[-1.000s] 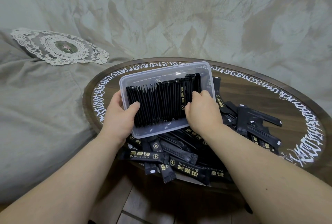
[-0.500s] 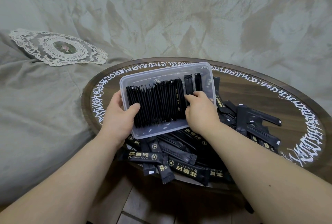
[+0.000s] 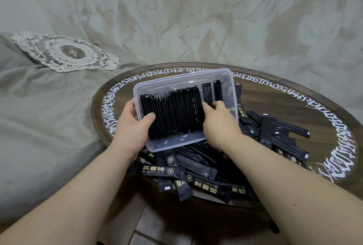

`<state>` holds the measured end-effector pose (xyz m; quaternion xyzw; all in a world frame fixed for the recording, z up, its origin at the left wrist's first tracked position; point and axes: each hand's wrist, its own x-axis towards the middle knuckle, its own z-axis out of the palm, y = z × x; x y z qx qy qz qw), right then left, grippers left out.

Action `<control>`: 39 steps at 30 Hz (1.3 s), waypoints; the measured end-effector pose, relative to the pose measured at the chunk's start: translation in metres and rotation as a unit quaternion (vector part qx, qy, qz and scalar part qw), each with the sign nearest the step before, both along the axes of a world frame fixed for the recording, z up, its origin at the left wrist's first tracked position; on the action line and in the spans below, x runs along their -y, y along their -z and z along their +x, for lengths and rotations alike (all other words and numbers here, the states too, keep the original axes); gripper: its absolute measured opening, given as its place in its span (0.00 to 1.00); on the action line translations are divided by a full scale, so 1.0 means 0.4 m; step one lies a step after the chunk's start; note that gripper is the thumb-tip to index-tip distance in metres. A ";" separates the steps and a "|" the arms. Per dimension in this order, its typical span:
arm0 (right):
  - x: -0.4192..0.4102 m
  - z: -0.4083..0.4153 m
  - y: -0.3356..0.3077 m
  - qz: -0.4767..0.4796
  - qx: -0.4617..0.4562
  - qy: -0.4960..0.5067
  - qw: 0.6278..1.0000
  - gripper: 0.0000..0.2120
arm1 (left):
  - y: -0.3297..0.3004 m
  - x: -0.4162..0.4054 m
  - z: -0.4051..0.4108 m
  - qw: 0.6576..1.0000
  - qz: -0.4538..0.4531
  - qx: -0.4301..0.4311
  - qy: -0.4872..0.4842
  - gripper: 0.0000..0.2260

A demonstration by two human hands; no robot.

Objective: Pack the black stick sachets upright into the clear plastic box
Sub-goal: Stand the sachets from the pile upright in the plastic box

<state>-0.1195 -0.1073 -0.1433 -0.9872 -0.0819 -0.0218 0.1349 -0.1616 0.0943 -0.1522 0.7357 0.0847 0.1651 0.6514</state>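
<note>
A round brown table (image 3: 294, 107) has white curly writing (image 3: 341, 142) all around its edge. Behind it hangs a pale, wrinkly cloth (image 3: 196, 18). To the left, a lace mat (image 3: 66, 54) lies on a grey cover (image 3: 43, 117). Tiles (image 3: 157, 231) show below.

Sachets (image 3: 174, 115): black, gold print. Box (image 3: 182, 80): clear plastic. Table (image 3: 275, 107): dark brown wood, white script band around the rim. Doily (image 3: 64, 53): cream lace, floral centre. Cloth (image 3: 39, 117): grey-green.
</note>
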 end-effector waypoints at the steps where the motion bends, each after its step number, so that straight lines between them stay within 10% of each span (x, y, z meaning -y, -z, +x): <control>1: 0.000 0.000 0.002 -0.001 0.002 -0.003 1.000 0.29 | 0.000 0.000 0.000 1.000 0.000 0.000 -0.001 0.22; 16: 0.008 -0.010 -0.003 0.021 0.077 -0.028 0.996 0.08 | 0.004 -0.014 0.001 1.000 0.003 -0.001 0.003 0.21; 39: 0.003 -0.016 -0.027 -0.026 0.097 0.013 0.995 0.10 | -0.001 -0.006 -0.004 1.000 -0.006 0.004 -0.006 0.18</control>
